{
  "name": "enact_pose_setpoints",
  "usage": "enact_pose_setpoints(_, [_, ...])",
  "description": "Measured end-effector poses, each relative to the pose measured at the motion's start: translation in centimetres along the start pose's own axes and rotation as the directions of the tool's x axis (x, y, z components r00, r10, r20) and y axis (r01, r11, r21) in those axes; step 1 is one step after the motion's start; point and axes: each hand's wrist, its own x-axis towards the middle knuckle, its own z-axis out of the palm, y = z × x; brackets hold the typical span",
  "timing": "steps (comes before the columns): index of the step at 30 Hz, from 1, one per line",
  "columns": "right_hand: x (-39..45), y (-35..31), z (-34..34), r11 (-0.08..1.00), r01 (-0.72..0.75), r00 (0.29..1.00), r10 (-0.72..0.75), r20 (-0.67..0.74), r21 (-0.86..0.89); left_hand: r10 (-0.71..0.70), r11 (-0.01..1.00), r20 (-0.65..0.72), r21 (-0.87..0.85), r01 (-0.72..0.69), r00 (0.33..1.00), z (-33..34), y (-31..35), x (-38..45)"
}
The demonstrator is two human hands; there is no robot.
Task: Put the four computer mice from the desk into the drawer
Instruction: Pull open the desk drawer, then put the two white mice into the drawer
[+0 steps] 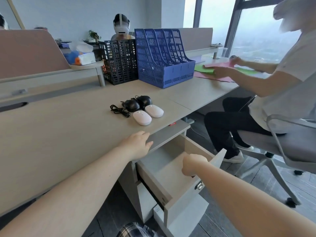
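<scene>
**Drawer open and empty; all four mice on the desk**

The four mice sat grouped on the desk [59, 134], near its front edge and above the drawer [164, 170]. The near white mouse [142, 118] and the far white mouse [154, 111] lay side by side; the two black mice [132, 105] [144, 100] lay just behind them, touching each other, with a loose coil of black cable [119, 111] to their left.

The left hand [136, 145] rested flat at the desk edge, fingers loosely extended and holding nothing. The right hand [192, 165] was curled over the drawer front; how firmly it gripped could not be told. The drawer stood pulled out, its interior bare.

Judgement: the mice appeared light, rigid and smooth-shelled, best taken by the sides from above. The white pair looked cordless and simple to lift. The black pair would likely trail cable, which might snag or drag a neighbour.

The desk surface around the group lay open. A seated person [273, 100] occupied the space to the right, well apart from the drawer.
</scene>
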Motion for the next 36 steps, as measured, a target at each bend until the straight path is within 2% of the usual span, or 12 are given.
enact_pose_setpoints(6, [-1.8, 2.4, 0.8, 0.995, -0.087, 0.946, 0.096, 0.311, -0.042, -0.003, 1.000, -0.044, -0.009, 0.003, 0.999, -0.7, 0.8, -0.8])
enact_pose_setpoints(9, [-2.0, 2.7, 0.4, 0.995, -0.095, 0.939, 0.100, 0.329, -0.031, -0.009, 1.000, -0.064, -0.014, 0.008, 0.998, -1.0, 0.9, -0.7])
enact_pose_setpoints(17, [0.8, 1.3, -2.6, 0.998, 0.017, 0.985, -0.007, 0.171, -0.056, -0.018, 1.000, -0.154, -0.010, 0.017, 0.988, -1.7, 0.1, 0.7])
enact_pose_setpoints(19, [1.4, 0.8, -3.6, 0.997, 0.044, 0.997, -0.040, 0.071, -0.056, -0.030, 1.000, -0.197, 0.000, 0.031, 0.980, -1.7, -0.1, 1.2])
enact_pose_setpoints(21, [1.7, 0.1, -4.7, 0.998, 0.058, 0.992, -0.058, -0.109, -0.004, -0.050, 0.999, -0.251, -0.008, 0.049, 0.967, -1.8, -0.3, 1.8])
enact_pose_setpoints(23, [2.0, -0.9, -6.0, 0.988, 0.096, 0.941, -0.050, -0.334, 0.121, -0.085, 0.996, -0.287, -0.036, 0.078, 0.954, -1.9, -0.6, 2.6])
enact_pose_setpoints(25, [2.6, -2.0, -7.4, 0.957, 0.161, 0.844, -0.006, -0.537, 0.242, -0.131, 0.990, -0.299, -0.095, 0.108, 0.945, -1.8, -1.0, 3.6])
enact_pose_setpoints(27, [3.7, -2.9, -8.7, 0.922, 0.244, 0.756, 0.012, -0.654, 0.299, -0.177, 0.976, -0.282, -0.172, 0.132, 0.943, -1.8, -1.4, 4.7])
enact_pose_setpoints(28, [4.2, -3.4, -9.4, 0.912, 0.276, 0.738, 0.002, -0.675, 0.304, -0.193, 0.970, -0.265, -0.198, 0.143, 0.945, -1.7, -1.6, 5.4])
enact_pose_setpoints(31, [6.5, -4.6, -11.3, 0.903, 0.307, 0.744, -0.031, -0.667, 0.301, -0.211, 0.958, -0.228, -0.242, 0.155, 0.950, -1.5, -2.4, 7.6])
enact_pose_setpoints(36, [10.2, -6.6, -13.4, 0.874, 0.295, 0.821, -0.026, -0.570, 0.386, -0.207, 0.937, -0.191, -0.322, 0.138, 0.959, -1.3, -3.3, 10.4])
